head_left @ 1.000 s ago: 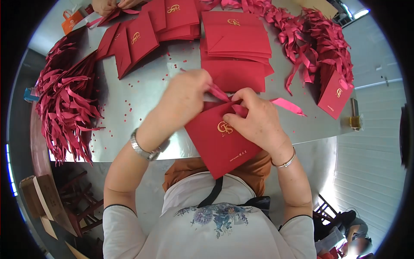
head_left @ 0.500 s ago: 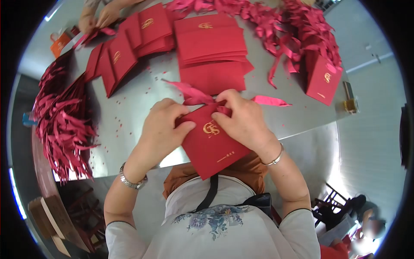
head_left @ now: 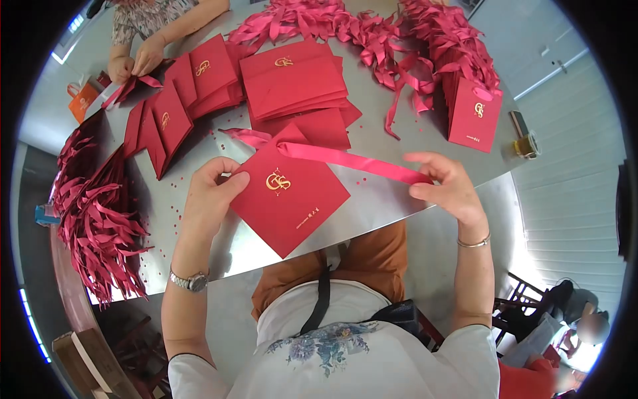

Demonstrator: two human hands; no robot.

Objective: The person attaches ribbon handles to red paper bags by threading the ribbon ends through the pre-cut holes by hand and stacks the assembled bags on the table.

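Observation:
A red paper gift bag (head_left: 292, 199) with gold lettering is tilted over the table's front edge. My left hand (head_left: 216, 196) pinches its left side, thumb on the front face. From a hole near the bag's top, a pink ribbon (head_left: 352, 159) stretches to the right. My right hand (head_left: 445, 186) is closed on the ribbon's far end, thumb below and fingers above. The ribbon's other end (head_left: 247, 136) pokes out behind the bag at its upper left. Just beyond lies a stack of flat red bags (head_left: 296, 76).
Ribboned bags (head_left: 100, 213) are heaped at the left, and more stand in a row (head_left: 475, 116) at the right. Loose pink ribbons (head_left: 292, 20) lie along the back. A co-worker's hands (head_left: 139, 63) handle a ribbon at the far left. A glass of yellowish liquid (head_left: 525, 145) stands near the right edge.
My right hand has left the bag's top and moved right, drawing the ribbon out through the hole. My left hand and the bag have shifted slightly left.

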